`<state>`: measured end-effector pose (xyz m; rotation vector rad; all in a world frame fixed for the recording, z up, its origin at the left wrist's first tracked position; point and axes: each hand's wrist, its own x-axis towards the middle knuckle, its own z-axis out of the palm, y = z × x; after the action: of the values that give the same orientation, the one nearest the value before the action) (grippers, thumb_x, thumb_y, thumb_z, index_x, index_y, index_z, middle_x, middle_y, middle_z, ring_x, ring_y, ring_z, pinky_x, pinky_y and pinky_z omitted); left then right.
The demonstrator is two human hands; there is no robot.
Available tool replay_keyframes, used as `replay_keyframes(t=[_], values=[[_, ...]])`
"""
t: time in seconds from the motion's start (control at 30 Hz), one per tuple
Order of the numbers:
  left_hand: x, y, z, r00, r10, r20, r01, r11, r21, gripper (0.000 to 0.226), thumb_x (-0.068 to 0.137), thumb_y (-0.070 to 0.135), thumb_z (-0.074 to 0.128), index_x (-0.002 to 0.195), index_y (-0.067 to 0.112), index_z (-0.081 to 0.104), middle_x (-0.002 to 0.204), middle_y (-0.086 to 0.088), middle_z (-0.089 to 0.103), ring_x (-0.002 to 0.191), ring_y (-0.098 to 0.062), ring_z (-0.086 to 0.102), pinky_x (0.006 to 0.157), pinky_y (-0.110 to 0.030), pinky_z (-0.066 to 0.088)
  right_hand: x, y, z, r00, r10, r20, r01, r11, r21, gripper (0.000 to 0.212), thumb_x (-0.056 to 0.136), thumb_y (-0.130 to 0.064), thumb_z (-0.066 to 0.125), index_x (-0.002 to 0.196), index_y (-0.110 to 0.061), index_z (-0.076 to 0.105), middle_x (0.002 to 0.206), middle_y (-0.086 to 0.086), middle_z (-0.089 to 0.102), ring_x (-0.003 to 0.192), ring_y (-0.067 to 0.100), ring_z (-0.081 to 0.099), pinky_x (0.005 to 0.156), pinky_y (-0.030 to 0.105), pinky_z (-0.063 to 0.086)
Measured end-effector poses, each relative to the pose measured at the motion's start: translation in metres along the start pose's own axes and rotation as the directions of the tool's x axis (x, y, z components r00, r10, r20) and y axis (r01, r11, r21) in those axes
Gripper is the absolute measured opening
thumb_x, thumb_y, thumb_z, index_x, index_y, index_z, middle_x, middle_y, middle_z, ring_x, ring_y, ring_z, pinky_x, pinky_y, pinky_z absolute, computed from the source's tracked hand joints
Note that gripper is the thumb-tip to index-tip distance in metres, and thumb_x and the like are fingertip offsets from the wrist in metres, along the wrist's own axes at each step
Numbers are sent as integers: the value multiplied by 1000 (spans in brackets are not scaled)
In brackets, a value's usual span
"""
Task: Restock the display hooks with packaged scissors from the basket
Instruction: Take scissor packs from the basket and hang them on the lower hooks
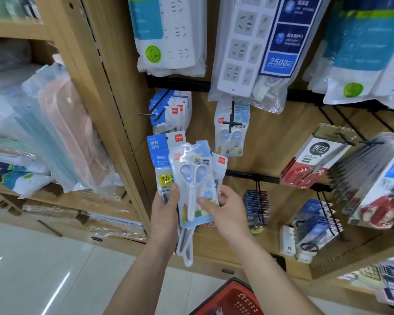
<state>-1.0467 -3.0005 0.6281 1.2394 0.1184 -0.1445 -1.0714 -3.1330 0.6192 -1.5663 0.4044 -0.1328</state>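
**Scissors packs held at the display, not yet hung**

Your left hand grips a fanned stack of packs, thumb pressed on the front and fingers curled behind; the blue-carded scissors pack stands at its back. Your right hand pinches the pale blue blister pack of small scissors at the front, thumb on its face. That pack sits just below the black wire hook bearing matching packs. The red plastic basket lies low between your forearms
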Motion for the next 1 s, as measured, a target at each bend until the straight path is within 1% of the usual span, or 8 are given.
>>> replay_keyframes(t=[0.1,0.27,0.33,0.57,0.73,0.83,0.9,1.0], values=[[0,-4,-2,1000,20,-23,-20,1000,9,29,105,24,54,132,16,62,124,-10,74,116,-32,71,100,-58,55,-4,6,-4,1000,-30,-8,30,1000,9,19,92,-9,76,109,-18,72,93,-5,80,84,12,77,74,32,63],[1,-10,-11,994,79,-76,-67,986,152,21,106,19,57,125,17,66,112,-6,78,103,-25,74,88,-41,58,-1,14,-19,991,-74,-113,78,997,30,16,95,-10,72,107,-21,72,94,-7,80,85,9,76,65,19,56],[2,-8,-15,989,94,-112,-74,982,175,19,106,20,58,122,18,67,107,-4,79,99,-24,75,87,-41,56,4,10,-30,980,-114,-162,120,992,27,18,95,-11,72,105,-25,71,94,-10,79,87,7,74,66,17,55],[-2,-4,-24,982,120,-148,-90,977,191,16,106,15,57,118,17,67,107,-5,79,105,-30,73,97,-51,57,30,-3,-50,962,-175,-211,169,985,-46,12,97,-16,71,98,-28,67,96,-8,77,91,12,73,76,28,55],[-7,0,-19,982,97,-164,-72,986,150,14,106,16,57,108,24,69,97,3,80,97,-25,74,92,-48,57,33,-2,-50,959,-157,-238,147,987,-57,12,96,-19,72,96,-28,66,95,-7,78,90,12,74,78,32,60],[-7,-1,-19,984,88,-157,-70,991,118,15,106,21,58,114,25,69,105,-2,79,100,-27,75,93,-49,57,32,0,-49,958,-161,-236,148,986,-75,11,96,-20,73,97,-28,67,94,-7,78,88,10,74,74,28,58],[-7,-3,-19,985,82,-150,-66,992,108,15,106,24,58,108,30,72,99,-7,77,91,-31,68,87,-51,54,31,-1,-48,958,-161,-237,144,986,-88,10,96,-20,73,99,-27,67,95,-8,77,87,8,74,70,23,56],[-6,-4,-20,986,70,-154,-58,995,79,17,106,25,58,105,33,72,97,-2,76,91,-28,65,87,-49,54,32,-3,-46,956,-154,-251,134,987,-94,9,97,-21,72,99,-27,66,94,-10,76,84,3,72,61,13,52]])
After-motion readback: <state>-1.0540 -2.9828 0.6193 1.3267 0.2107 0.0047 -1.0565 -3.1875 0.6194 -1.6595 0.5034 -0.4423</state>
